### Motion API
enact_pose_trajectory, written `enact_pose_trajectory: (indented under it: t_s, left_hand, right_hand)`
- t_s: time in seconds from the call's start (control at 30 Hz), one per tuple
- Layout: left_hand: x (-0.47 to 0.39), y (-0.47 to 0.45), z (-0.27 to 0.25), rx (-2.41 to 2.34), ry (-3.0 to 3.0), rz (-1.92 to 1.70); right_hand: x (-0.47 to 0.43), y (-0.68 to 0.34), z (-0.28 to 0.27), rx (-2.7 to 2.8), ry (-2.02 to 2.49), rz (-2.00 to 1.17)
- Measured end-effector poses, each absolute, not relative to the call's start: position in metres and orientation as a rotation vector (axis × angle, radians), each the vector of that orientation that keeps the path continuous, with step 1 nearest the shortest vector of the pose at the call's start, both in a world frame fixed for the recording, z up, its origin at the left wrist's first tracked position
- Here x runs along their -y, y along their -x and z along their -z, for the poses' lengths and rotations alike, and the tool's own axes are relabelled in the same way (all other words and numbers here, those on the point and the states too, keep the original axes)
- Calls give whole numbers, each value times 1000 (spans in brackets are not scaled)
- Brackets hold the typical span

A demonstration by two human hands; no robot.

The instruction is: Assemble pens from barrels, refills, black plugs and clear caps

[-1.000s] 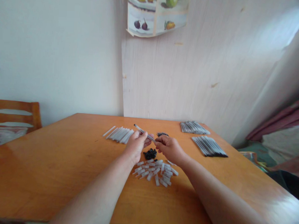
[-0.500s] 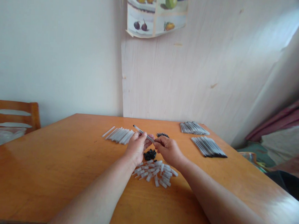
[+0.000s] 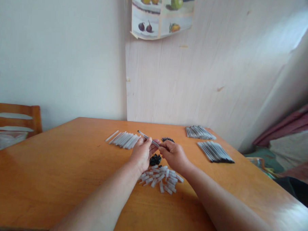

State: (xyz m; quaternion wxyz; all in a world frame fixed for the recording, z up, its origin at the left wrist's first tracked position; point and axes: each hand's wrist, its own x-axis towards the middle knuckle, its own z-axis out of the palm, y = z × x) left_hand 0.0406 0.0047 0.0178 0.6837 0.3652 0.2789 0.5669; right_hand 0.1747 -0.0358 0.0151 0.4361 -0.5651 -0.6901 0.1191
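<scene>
Between my two hands is a slim pen (image 3: 143, 134) with a clear barrel and a dark far end, tilted up to the left. My left hand (image 3: 142, 153) is closed round its barrel, thumb on top. The fingers of my right hand (image 3: 174, 155) pinch its near end, and they cover that tip. Just below the hands lies a small heap of black plugs (image 3: 155, 159). Nearer to me, white translucent pen caps (image 3: 161, 179) are spread in a loose pile, partly behind my left wrist.
White empty barrels (image 3: 124, 139) lie in a row left of my hands. Small dark parts (image 3: 167, 139) sit behind my right hand. Two bundles of pens, a near one (image 3: 215, 152) and a far one (image 3: 200, 132), rest at the right of the wooden table (image 3: 64, 173).
Both hands stay nearly in place with the pen between them. My left hand and the pen have shifted very slightly to the right.
</scene>
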Motion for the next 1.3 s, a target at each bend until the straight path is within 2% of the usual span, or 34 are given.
enact_pose_trajectory:
  t_s: [0.5, 0.87, 1.3]
  left_hand:
    - [-13, -38, -11, -667, -868, -1257]
    - [-15, -36, -14, -681, -837, -1285]
    - [-22, -29, -16, -671, -868, -1271]
  right_hand:
    - [26, -182, -5, 1709, 1422, -437]
    - [28, -186, -11, 1710, 1507, -242]
    - [30, -191, -22, 1688, 1490, -221]
